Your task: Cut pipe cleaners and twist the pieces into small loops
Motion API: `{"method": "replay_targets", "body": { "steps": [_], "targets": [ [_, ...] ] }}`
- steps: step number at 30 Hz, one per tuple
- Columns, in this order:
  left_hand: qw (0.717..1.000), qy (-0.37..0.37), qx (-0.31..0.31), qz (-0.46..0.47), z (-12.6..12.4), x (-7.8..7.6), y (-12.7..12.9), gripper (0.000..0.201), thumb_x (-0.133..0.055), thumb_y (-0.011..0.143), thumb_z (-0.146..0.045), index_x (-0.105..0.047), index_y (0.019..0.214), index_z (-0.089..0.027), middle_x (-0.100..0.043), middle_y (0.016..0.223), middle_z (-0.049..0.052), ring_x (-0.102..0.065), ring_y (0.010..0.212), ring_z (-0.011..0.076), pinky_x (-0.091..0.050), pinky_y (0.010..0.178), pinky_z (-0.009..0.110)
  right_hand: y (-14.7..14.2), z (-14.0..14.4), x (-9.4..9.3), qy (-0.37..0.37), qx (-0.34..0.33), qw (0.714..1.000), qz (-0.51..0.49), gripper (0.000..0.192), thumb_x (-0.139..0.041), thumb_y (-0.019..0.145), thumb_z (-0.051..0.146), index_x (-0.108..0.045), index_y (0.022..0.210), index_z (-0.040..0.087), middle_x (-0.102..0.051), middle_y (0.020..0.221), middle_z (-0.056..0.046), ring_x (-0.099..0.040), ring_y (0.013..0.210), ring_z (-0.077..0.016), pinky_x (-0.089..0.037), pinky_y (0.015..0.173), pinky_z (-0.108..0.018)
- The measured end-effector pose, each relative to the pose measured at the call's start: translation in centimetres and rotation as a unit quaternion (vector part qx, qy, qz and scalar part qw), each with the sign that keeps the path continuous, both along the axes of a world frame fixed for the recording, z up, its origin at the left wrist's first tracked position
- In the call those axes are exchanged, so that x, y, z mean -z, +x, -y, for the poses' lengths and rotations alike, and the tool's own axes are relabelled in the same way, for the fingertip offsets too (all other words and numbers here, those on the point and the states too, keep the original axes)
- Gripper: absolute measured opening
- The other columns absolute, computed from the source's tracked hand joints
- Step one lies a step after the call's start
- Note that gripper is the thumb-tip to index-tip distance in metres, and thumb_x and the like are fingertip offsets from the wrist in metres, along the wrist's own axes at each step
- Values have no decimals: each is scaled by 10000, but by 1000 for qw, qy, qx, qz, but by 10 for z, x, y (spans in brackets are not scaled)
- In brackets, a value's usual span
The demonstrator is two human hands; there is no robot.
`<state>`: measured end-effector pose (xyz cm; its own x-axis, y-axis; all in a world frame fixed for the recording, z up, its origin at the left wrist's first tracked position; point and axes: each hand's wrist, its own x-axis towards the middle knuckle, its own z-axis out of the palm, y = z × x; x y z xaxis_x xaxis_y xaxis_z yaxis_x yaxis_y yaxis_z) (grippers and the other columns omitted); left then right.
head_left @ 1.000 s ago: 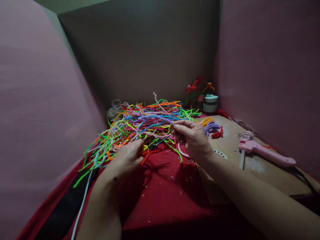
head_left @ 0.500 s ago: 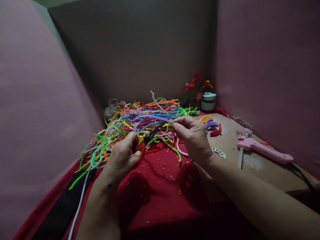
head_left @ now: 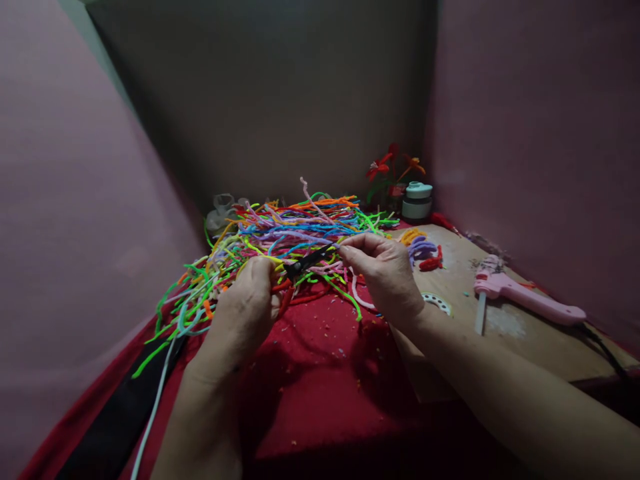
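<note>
My left hand (head_left: 246,300) is closed round the red handles of a pair of scissors (head_left: 305,264). Their black blades point up and to the right, towards the fingertips of my other hand. Thumb and forefinger of my right hand (head_left: 383,270) are pinched together by the scissor tips. A lilac pipe cleaner (head_left: 295,236) seems to run to this pinch, though its end is hidden in the fingers. Behind both hands lies a big heap of pipe cleaners (head_left: 300,217) in many colours.
On the right, a pink glue gun (head_left: 525,300) rests on a brown board (head_left: 450,260) beside coiled purple loops (head_left: 421,249). A lidded jar (head_left: 417,202) and red flowers (head_left: 380,167) stand behind. Scraps dot the red cloth (head_left: 320,400). A white cord (head_left: 157,407) runs along the left.
My left hand has turned and shifted slightly up, and the scissor blades lie flatter, their tips closer to my right fingertips. My right hand has barely moved, still pinching.
</note>
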<state>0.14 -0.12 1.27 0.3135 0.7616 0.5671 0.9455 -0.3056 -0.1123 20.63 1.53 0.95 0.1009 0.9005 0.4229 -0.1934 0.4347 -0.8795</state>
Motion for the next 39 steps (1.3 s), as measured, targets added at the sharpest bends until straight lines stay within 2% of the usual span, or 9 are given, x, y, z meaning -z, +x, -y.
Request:
{"method": "replay_targets", "body": {
  "steps": [10, 15, 19, 27, 35, 39],
  "targets": [
    [999, 21, 11, -25, 2, -3, 4, 124, -433, 749, -127, -396, 852, -186, -514, 779, 36, -455, 597, 143, -344, 531, 259, 1, -4, -1, -29, -68, 996, -58, 25, -626, 648, 160, -641, 640, 140, -549, 516, 41, -428, 463, -51, -340, 490, -219],
    [999, 20, 12, -40, 4, -2, 4, 106, -424, 771, -133, -412, 863, -183, -520, 800, 43, -472, 621, 155, -350, 552, 265, 1, -8, 0, -77, -139, 980, -124, 54, -625, 601, 123, -647, 646, 142, -544, 509, 36, -427, 460, -49, -311, 466, -209],
    [999, 18, -1, -42, 3, -1, 5, 124, -424, 781, -134, -429, 896, -179, -531, 828, 51, -494, 656, 166, -357, 572, 268, 3, -10, 0, -109, -171, 968, -146, 80, -645, 565, 133, -640, 645, 143, -557, 523, 26, -416, 458, -54, -275, 439, -210],
    [999, -2, 0, -36, 3, 1, 6, 103, -401, 790, -131, -412, 872, -193, -525, 788, 36, -502, 642, 159, -365, 582, 261, 5, -12, -3, -137, -174, 961, -165, 91, -659, 535, 131, -619, 617, 132, -538, 543, 24, -430, 475, -57, -276, 422, -202],
    [998, 1, 57, -25, -4, 6, 7, 31, -420, 817, -209, -419, 844, -192, -506, 721, 22, -502, 601, 150, -343, 515, 251, 5, -11, -2, -140, -195, 955, -173, 67, -650, 571, 135, -591, 603, 130, -442, 448, 65, -301, 388, -24, -163, 387, -197],
    [998, 2, 50, -27, -9, 10, 7, 71, -432, 805, -204, -437, 874, -188, -517, 748, 35, -536, 657, 158, -364, 533, 246, 5, -10, -3, -142, -178, 961, -156, 56, -641, 578, 137, -585, 582, 130, -395, 400, 78, -243, 358, -19, -113, 386, -212]
  ]
}}
